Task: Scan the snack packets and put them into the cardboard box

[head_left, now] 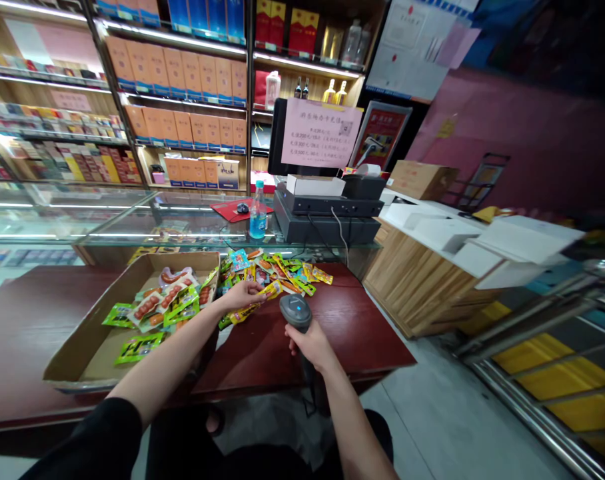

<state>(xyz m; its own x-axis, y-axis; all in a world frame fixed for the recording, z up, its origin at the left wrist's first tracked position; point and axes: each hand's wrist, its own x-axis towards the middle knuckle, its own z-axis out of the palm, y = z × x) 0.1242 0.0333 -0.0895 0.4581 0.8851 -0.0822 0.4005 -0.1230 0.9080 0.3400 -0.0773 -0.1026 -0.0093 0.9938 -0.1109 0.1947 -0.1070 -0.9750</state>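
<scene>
My right hand (310, 343) is wrapped round the handle of a dark grey barcode scanner (296, 311), which shows a small blue light on its head. To the left of it, my left hand (243, 296) pinches a yellow snack packet (272, 289) at the near edge of a heap of packaged snacks (287, 268). The heap mixes green, yellow and blue wrappers. Under my left forearm, a shallow cardboard box (90, 347) holds several sausage packs (165, 297) and a green packet (138, 348).
Box and heap lie on a dark red table (352, 320). Behind it stand a glass counter (192, 220), a blue bottle (257, 212), a mouse (242, 208) and a monitor with a pink sign (317, 133). A wooden cabinet (427, 287) and metal railing (532, 387) are at right.
</scene>
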